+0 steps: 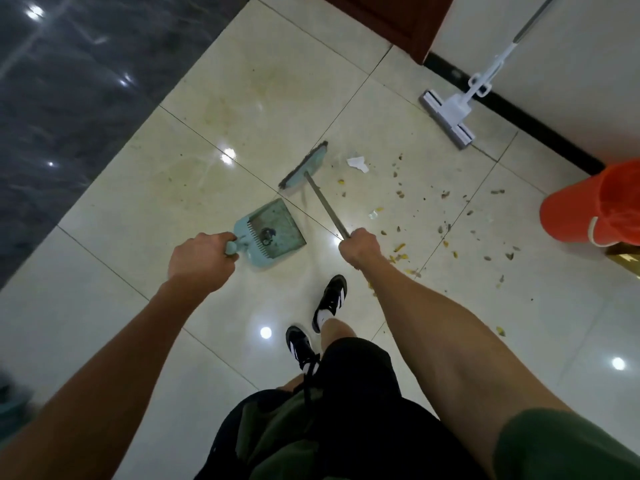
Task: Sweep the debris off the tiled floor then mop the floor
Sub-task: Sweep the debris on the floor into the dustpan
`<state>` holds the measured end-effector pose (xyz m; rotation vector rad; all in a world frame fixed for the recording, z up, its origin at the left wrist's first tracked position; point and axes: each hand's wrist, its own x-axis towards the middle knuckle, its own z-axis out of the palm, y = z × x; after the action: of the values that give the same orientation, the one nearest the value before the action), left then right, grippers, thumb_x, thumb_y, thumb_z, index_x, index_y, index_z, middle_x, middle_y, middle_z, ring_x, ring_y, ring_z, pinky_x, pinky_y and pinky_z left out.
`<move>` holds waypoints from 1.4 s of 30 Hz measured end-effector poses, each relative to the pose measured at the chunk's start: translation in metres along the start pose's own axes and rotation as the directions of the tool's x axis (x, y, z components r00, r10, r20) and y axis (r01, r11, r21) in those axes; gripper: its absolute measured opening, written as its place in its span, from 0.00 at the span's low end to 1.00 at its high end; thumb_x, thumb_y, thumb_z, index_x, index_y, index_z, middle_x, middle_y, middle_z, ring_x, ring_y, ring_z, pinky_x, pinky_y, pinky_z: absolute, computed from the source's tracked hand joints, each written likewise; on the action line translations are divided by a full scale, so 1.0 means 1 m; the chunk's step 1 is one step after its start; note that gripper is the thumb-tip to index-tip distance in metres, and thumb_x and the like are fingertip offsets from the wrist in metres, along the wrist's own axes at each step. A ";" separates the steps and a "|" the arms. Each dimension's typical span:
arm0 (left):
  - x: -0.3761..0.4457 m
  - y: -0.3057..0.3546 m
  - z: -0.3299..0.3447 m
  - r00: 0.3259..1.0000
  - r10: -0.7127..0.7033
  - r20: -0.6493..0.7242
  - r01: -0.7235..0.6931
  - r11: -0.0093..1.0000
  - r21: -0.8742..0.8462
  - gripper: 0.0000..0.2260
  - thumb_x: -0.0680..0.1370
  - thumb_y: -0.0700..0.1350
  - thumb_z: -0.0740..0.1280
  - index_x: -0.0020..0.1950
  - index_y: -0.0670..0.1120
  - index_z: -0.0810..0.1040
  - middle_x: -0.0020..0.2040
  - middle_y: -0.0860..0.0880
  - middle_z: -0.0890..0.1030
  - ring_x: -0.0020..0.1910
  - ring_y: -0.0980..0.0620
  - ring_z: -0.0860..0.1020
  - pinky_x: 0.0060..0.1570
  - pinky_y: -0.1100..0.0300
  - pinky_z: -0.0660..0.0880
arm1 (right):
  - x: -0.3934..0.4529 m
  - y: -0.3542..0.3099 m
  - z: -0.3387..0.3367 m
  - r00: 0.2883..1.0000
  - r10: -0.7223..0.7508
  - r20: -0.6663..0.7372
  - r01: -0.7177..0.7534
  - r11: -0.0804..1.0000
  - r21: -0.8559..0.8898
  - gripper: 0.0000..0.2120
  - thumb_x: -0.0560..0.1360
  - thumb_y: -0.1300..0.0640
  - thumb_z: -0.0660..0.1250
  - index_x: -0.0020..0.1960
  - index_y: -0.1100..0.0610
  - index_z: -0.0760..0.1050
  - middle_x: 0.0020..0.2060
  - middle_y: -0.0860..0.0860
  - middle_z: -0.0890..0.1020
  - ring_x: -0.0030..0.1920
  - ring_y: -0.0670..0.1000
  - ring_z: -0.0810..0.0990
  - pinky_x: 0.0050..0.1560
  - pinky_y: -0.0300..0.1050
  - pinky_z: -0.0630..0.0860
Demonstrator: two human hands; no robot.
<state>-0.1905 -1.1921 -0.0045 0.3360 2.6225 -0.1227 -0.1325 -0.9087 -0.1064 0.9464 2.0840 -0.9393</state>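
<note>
My left hand [201, 259] grips the handle of a light blue dustpan [272, 233], which rests on the cream tiled floor [242, 109] with its mouth facing away from me. My right hand [360, 249] holds the grey metal handle of a broom. The broom's blue head [304, 169] stands on the floor just beyond the dustpan. Debris [446, 230] lies scattered to the right of the broom: brown and yellow bits and a scrap of white paper [356, 163]. A white flat mop [450, 114] leans against the wall at the upper right.
An orange bucket [588, 206] stands at the right edge by the white wall with its black skirting. A dark brown door [391, 19] is at the top. Dark marble flooring [69, 98] borders the tiles on the left. My feet in black shoes [329, 299] are below the broom.
</note>
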 end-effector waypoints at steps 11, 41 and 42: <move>0.066 0.041 -0.021 0.998 0.058 0.016 -0.058 0.997 0.052 0.07 0.79 0.54 0.67 0.55 0.56 0.80 0.40 0.50 0.81 0.37 0.45 0.80 0.39 0.54 0.79 | 0.065 -0.011 -0.044 0.995 0.039 0.095 -0.033 0.997 -0.069 0.06 0.78 0.67 0.60 0.54 0.61 0.72 0.39 0.58 0.79 0.36 0.56 0.85 0.37 0.49 0.83; -0.024 0.042 0.026 0.902 0.427 0.059 -0.431 0.887 0.168 0.08 0.81 0.50 0.64 0.58 0.56 0.80 0.49 0.46 0.82 0.48 0.41 0.81 0.47 0.52 0.76 | -0.159 0.171 0.070 0.932 0.303 -0.200 -0.338 0.925 -0.174 0.12 0.79 0.62 0.58 0.61 0.60 0.72 0.39 0.52 0.73 0.38 0.54 0.76 0.37 0.48 0.74; -0.028 0.044 0.027 0.903 0.426 0.061 -0.429 0.886 0.174 0.08 0.81 0.50 0.64 0.58 0.55 0.80 0.49 0.46 0.82 0.48 0.41 0.81 0.47 0.52 0.76 | -0.162 0.173 0.072 0.931 0.298 -0.211 -0.334 0.928 -0.164 0.13 0.79 0.61 0.58 0.62 0.60 0.72 0.38 0.51 0.72 0.36 0.53 0.75 0.35 0.48 0.73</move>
<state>-0.1428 -1.1599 -0.0157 0.9629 2.4525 -0.2169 0.1112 -0.9391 -0.0759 1.2545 2.0418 -0.4830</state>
